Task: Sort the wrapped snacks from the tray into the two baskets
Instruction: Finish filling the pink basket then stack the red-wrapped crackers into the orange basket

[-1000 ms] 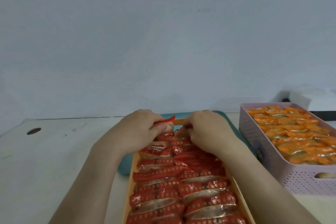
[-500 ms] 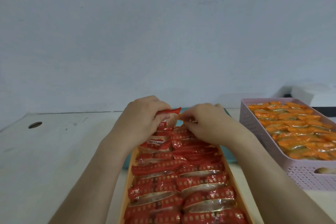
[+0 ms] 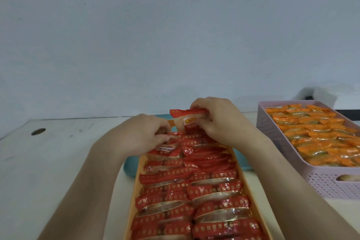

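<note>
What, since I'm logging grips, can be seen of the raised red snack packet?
The raised red packet is glossy film: a serrated red top seal, a pale window with a yellow label, red below. It stands roughly upright above the packed rows in the orange basket, its right end pinched by the right hand. Whether the left hand touches it is unclear.

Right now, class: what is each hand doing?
Left hand: closed on a packet in the orange basket.
Right hand: closed, holding a raised red snack.
</note>
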`<state>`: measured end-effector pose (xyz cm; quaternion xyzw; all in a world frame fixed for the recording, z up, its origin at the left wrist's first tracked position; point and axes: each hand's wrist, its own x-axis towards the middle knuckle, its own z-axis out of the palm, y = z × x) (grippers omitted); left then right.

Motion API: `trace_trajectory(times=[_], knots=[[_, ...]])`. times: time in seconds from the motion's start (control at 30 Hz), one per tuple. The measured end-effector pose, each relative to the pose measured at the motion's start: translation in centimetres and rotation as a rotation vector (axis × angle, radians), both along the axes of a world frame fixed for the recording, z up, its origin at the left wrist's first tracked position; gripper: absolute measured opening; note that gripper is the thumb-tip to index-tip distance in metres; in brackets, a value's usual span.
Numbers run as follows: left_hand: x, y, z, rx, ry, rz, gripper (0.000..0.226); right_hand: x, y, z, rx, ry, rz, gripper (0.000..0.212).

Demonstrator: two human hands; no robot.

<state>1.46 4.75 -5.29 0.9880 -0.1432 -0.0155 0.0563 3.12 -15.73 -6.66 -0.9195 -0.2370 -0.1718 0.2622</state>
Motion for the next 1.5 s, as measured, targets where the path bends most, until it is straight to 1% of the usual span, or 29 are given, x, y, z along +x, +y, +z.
trace_trajectory(times=[0.03,0.1,0.2,0.27,0.3,0.33,0.4,0.47,0.53,0.57,0.63,0.73,0.8,0.87,0.9,0.93,1.0,1.1,1.17,1.2,1.3,1.37,1.4,1.47,1.5], knots=[[0.2,-0.3,-0.2,0.029,0.014,-0.026,0.021,0.0,0.2,-0.1,0.037,-0.011,0.003,0.029],[0.5,-0.3,-0.5,0.015,0.005,-0.041,0.024,0.0,0.5,-0.2,0.131,-0.005,0.003,0.026],[0.6,0.4,-0.4,-0.128,0.022,-0.035,0.021,-0.1,0.5,-0.3,0.205,0.033,0.015,0.023],[0.2,0.7,-0.1,-0.260,0.063,-0.048,0.019,-0.2,0.7,-0.4,0.167,0.031,0.013,0.020],[0.0,0.8,0.1,-0.298,0.076,-0.055,0.019,-0.2,0.9,-0.5,0.121,0.026,0.013,0.019],[-0.2,0.8,0.3,-0.296,0.079,-0.059,0.021,-0.3,1.1,-0.6,0.077,0.027,0.012,0.020],[-0.3,0.8,0.6,-0.170,0.074,-0.053,0.026,-0.2,1.2,-0.9,0.063,0.040,0.010,0.019],[-0.7,0.6,0.6,-0.036,0.114,-0.036,0.028,-0.2,1.1,-0.7,0.146,0.079,0.022,0.016],[-1.0,0.6,0.7,0.027,0.155,-0.016,0.026,-0.1,1.4,0.0,0.227,0.092,0.034,0.013],[-1.1,0.5,0.7,0.049,0.147,-0.014,0.025,0.0,1.7,0.5,0.239,0.079,0.027,0.014],[-1.3,0.4,1.1,0.057,0.053,-0.018,0.021,0.3,2.4,1.2,0.201,0.066,0.013,0.016],[-1.6,0.7,1.6,-0.019,-0.077,0.010,0.019,0.7,3.4,1.0,0.039,0.096,0.031,0.014],[-1.7,1.3,1.9,-0.151,-0.129,0.032,0.014,0.7,3.8,0.7,-0.028,0.093,0.060,0.015],[-1.8,1.9,2.2,-0.337,-0.238,0.052,0.014,0.7,4.3,0.3,-0.141,0.051,0.071,0.022],[-1.7,2.1,2.3,-0.390,-0.293,0.057,0.015,0.7,4.5,0.1,-0.211,0.023,0.072,0.026],[-1.6,2.3,2.2,-0.399,-0.311,0.061,0.014,0.7,4.8,-0.1,-0.276,0.001,0.076,0.029],[-1.2,2.1,1.7,-0.299,-0.247,0.049,0.009,0.7,5.2,-0.4,-0.371,-0.018,0.082,0.031],[-0.5,1.5,0.5,-0.116,-0.135,0.045,0.009,0.6,4.7,0.2,-0.356,0.060,0.100,0.031],[0.0,1.2,0.1,-0.059,-0.122,0.051,0.014,0.2,4.1,0.7,-0.300,0.169,0.145,0.032],[0.0,1.1,0.1,-0.018,-0.125,0.056,0.018,-0.1,3.8,0.8,-0.265,0.190,0.153,0.031],[0.2,1.1,0.1,0.057,-0.138,0.048,0.026,-0.7,2.2,0.4,-0.063,0.079,0.038,0.022],[-0.2,1.2,0.5,0.005,-0.194,0.052,0.026,-1.5,0.8,0.3,0.044,0.072,-0.059,0.020],[-0.5,1.3,0.8,-0.049,-0.226,0.053,0.026,-2.0,0.0,0.1,0.027,0.103,-0.069,0.021],[-1.3,1.2,1.4,-0.195,-0.237,0.020,0.022,-3.1,-0.8,-0.5,-0.117,0.163,-0.017,0.023],[-1.9,1.0,1.6,-0.270,-0.201,-0.019,0.020,-3.6,-0.9,-0.8,-0.203,0.181,0.010,0.028]])
